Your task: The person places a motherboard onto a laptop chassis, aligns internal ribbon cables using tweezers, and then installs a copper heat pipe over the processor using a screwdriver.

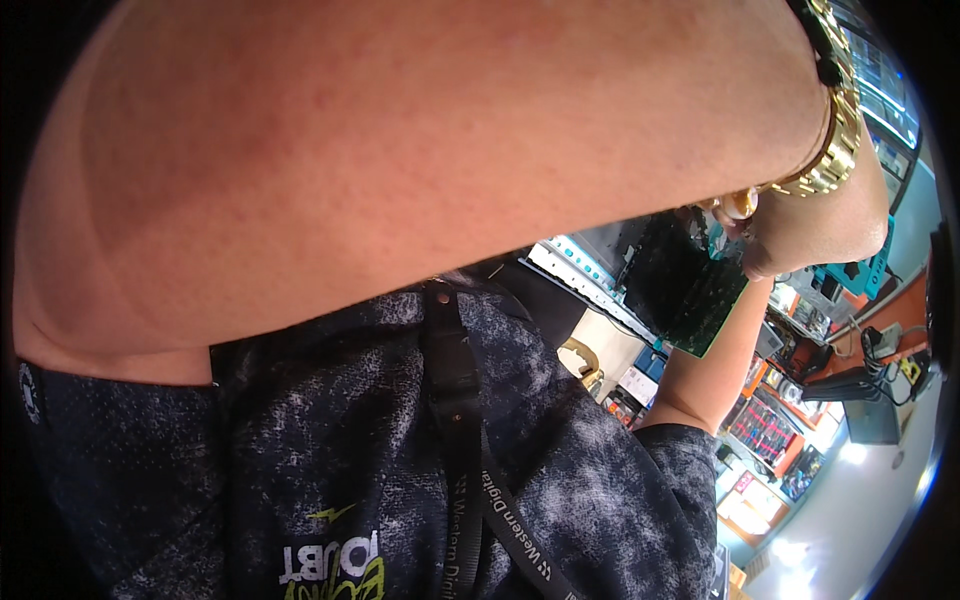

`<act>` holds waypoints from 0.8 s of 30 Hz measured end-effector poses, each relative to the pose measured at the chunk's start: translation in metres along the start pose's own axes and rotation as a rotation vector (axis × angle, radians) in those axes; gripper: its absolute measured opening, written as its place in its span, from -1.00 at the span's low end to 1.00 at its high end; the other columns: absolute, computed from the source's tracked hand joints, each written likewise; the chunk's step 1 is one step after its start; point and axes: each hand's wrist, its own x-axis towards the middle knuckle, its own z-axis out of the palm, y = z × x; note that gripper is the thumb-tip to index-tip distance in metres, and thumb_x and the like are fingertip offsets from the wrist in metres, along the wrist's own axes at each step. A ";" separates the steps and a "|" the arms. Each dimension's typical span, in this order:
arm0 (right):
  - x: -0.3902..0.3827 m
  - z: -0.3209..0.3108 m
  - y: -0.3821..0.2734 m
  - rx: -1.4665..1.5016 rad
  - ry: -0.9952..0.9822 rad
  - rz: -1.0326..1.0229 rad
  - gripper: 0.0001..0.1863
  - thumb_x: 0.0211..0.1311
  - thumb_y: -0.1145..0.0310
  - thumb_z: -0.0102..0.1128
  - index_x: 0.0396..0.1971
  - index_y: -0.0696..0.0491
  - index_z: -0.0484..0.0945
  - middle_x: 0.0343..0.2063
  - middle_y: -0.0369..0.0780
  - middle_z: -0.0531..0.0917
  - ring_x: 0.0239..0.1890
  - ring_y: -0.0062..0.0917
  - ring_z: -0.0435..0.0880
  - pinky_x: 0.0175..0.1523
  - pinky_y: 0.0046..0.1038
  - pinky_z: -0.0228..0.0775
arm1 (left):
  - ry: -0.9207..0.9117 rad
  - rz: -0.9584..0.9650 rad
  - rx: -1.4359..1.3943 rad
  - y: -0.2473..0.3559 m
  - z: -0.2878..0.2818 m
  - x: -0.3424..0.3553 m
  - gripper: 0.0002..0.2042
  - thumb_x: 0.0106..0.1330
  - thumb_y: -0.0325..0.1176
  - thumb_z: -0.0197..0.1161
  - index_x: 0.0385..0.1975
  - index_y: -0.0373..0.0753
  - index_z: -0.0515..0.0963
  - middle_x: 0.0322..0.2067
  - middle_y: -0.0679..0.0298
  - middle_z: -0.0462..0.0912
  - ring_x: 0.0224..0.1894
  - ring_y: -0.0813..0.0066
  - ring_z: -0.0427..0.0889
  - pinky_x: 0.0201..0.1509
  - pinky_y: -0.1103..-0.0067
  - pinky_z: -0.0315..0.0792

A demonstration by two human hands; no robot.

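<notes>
My left forearm spans the upper frame, with a gold watch at the wrist. My left hand [815, 220], wearing a gold ring, is bent at a glossy, cracked-looking dark panel [685, 290], its fingers curled and partly hidden. The panel adjoins a dark device with a pale strip [575, 270] along it. A teal object [855, 275] lies just beyond that hand. My right forearm [715, 370] rises behind the panel from a dark sleeve; its hand is hidden behind the panel and my left hand.
Shelves of small packaged goods [760, 430] line the right. An orange ledge [870, 385] holds cables and dark items near the right rim. A lit ceiling [820, 520] shows at lower right. My patterned dark shirt and black lanyard fill the lower middle.
</notes>
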 end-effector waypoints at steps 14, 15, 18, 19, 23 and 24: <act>0.003 -0.003 0.003 0.018 -0.009 0.000 -0.74 0.49 0.53 0.36 0.07 0.30 0.80 -0.47 -0.26 0.70 -0.60 -0.65 0.44 -0.48 -0.50 0.16 | 0.003 0.011 0.001 0.005 0.005 0.010 -0.55 0.08 -0.45 0.74 -0.04 -0.26 0.68 -0.03 0.16 0.71 0.04 0.02 0.79 0.05 0.20 0.71; 0.004 -0.002 0.002 0.023 -0.009 0.004 -0.74 0.49 0.53 0.36 0.07 0.30 0.80 -0.47 -0.27 0.70 -0.60 -0.65 0.44 -0.48 -0.50 0.16 | 0.003 0.016 -0.004 0.003 0.003 0.008 -0.55 0.08 -0.45 0.74 -0.04 -0.26 0.68 -0.03 0.16 0.71 0.04 0.02 0.79 0.05 0.20 0.71; 0.002 -0.001 0.004 0.028 -0.010 0.003 -0.74 0.49 0.53 0.35 0.07 0.30 0.80 -0.48 -0.27 0.69 -0.60 -0.66 0.43 -0.48 -0.50 0.15 | -0.004 0.022 0.002 0.006 0.005 0.008 -0.55 0.08 -0.45 0.74 -0.04 -0.26 0.68 -0.03 0.16 0.71 0.05 0.02 0.79 0.05 0.20 0.72; 0.005 -0.001 0.006 0.046 -0.033 0.006 -0.74 0.49 0.53 0.35 0.07 0.30 0.79 -0.48 -0.27 0.69 -0.61 -0.66 0.42 -0.48 -0.50 0.15 | -0.008 0.024 0.002 0.006 0.005 0.009 -0.55 0.09 -0.45 0.74 -0.04 -0.26 0.68 -0.03 0.16 0.71 0.05 0.02 0.79 0.05 0.20 0.72; 0.004 -0.004 0.009 0.070 -0.044 0.009 -0.74 0.50 0.54 0.34 0.07 0.30 0.79 -0.49 -0.28 0.68 -0.61 -0.66 0.41 -0.49 -0.50 0.13 | -0.026 0.042 0.014 0.009 0.004 0.015 -0.55 0.09 -0.45 0.73 -0.04 -0.27 0.68 -0.03 0.16 0.72 0.05 0.02 0.80 0.05 0.20 0.72; 0.004 -0.004 0.010 0.075 -0.045 0.009 -0.74 0.50 0.54 0.33 0.07 0.30 0.79 -0.49 -0.28 0.67 -0.61 -0.66 0.40 -0.49 -0.50 0.13 | -0.029 0.044 0.014 0.006 0.003 0.019 -0.55 0.09 -0.45 0.73 -0.04 -0.27 0.68 -0.03 0.16 0.72 0.06 0.02 0.80 0.05 0.20 0.72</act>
